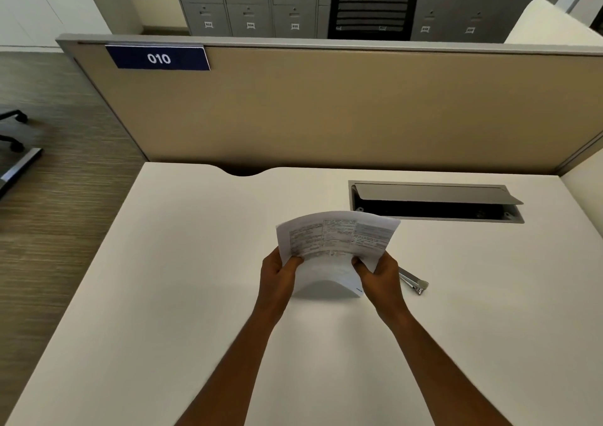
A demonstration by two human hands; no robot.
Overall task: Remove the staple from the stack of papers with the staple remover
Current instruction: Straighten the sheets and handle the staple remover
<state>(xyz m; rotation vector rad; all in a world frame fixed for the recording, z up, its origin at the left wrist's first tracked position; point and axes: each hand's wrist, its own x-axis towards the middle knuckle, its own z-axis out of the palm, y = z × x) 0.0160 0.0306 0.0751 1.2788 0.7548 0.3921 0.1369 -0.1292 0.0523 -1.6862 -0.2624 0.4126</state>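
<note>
The left hand (pixel 277 270) and right hand (pixel 380 274) grip the stack of papers (pixel 332 246) above the bench (pixel 163 278), fingers closed on its near edges. The staple remover (pixel 413 282) (partly hidden by the right hand) lies just right. An open cable hatch (pixel 434 200) sits farther back.

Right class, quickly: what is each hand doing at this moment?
Left hand: closed on the left edge of the stack of papers.
Right hand: closed on the right edge of the same stack.
</note>
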